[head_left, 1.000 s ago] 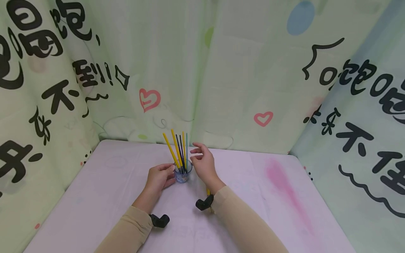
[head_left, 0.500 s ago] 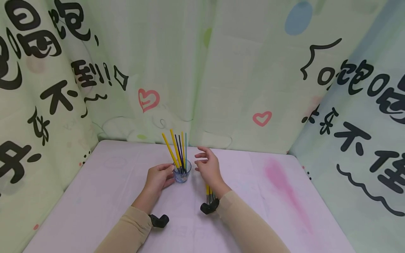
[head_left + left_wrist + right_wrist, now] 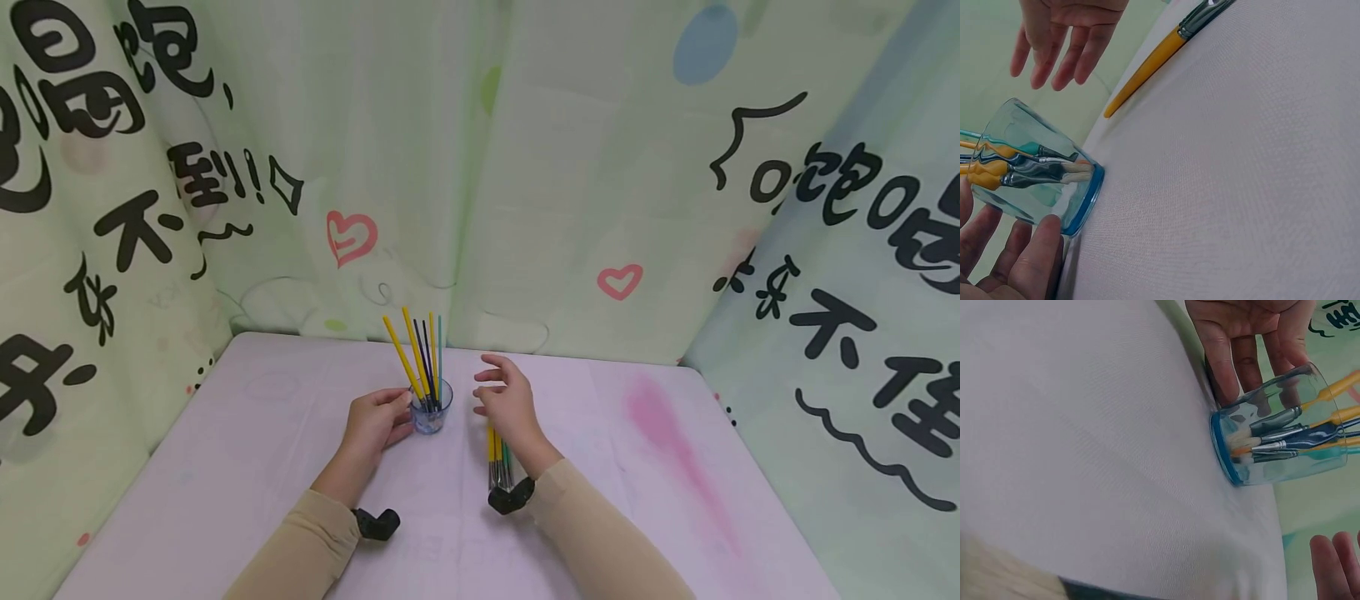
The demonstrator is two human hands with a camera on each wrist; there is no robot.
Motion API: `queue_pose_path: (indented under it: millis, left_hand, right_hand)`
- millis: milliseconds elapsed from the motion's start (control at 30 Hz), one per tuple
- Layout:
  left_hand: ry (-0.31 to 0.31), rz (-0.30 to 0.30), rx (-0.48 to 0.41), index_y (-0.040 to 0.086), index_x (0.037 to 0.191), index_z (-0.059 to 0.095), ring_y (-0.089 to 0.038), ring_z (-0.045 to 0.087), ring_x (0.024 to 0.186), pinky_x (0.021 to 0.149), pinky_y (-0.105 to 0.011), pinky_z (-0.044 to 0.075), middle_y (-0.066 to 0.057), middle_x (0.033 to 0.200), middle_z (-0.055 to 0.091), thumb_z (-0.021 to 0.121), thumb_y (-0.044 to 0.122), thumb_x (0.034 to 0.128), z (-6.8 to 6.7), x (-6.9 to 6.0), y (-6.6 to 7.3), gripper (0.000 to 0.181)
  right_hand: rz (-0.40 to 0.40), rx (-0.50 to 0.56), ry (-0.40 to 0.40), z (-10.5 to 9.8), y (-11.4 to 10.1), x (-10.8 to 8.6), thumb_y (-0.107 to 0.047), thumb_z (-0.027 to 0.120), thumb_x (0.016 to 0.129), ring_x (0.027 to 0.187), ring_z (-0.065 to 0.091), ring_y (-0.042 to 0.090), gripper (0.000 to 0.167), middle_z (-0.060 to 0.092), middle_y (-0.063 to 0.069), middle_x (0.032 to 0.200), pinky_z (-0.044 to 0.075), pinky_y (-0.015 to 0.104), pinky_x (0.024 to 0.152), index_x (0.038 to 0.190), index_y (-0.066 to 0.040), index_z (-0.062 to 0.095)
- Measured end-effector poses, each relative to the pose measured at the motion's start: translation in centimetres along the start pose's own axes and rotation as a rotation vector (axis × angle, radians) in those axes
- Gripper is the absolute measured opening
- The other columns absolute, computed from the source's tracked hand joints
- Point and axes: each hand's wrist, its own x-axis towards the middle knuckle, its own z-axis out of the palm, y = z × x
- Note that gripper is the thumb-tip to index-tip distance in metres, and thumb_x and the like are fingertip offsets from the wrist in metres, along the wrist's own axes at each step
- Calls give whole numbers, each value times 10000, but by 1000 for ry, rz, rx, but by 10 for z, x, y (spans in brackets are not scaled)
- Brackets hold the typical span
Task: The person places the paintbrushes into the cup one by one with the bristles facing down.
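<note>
A clear cup with a blue base [image 3: 430,421] stands upright on the table, holding several paintbrushes [image 3: 1036,170], bristles down. Their handles are yellow, dark blue and teal. My left hand [image 3: 373,423] holds the cup at its left side, fingers and thumb against the wall, as the right wrist view also shows. To the right, my right hand [image 3: 512,410] hovers apart from the cup, fingers loosely bent, nothing in them. Below it lie several more paintbrushes [image 3: 497,457] with yellow and green handles, partly hidden by the right hand and wrist camera.
A pale pink cloth [image 3: 247,467] covers the table, with a brighter pink streak [image 3: 675,442] on the right. Printed curtains [image 3: 570,167] enclose the back and both sides. Black cameras sit on both wrists. Large pale bristles [image 3: 1007,575] show close to the right wrist camera.
My right hand has moved right and slightly down, away from the cup, uncovering more of the lying paintbrushes. The left hand and cup have stayed in place.
</note>
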Motion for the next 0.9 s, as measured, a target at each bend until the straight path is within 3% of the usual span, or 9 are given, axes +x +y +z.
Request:
queue_pose_path:
  millis: [367,600,900]
  left_hand:
    - [-9,-4,11,47,1337,722,-247,691,1076,1012,-441,652,-155,1237,692,702,213,1058,0,0,-1,326]
    - [-3,-16,4,58,1331,728,-260,691,1099,1008,-431,652,-157,1248,687,706,214,1057,1,1,-2,316]
    - [-3,-20,-2,56,1326,730,-246,693,1075,980,-419,666,-147,1238,685,709,207,1053,0,2,-1,313]
  right_hand:
    - [33,-17,14,-17,6,-4,-3,632,1020,1080,717,448,511,651,241,1306,702,355,761,1492,-191,574]
    - [51,-45,24,-25,7,-8,-9,638,1012,1004,731,364,475,663,216,1272,706,433,790,1466,-132,579]
    - [92,-148,47,-36,15,-11,-7,662,968,846,732,304,547,686,172,1194,689,388,650,1496,-112,561]
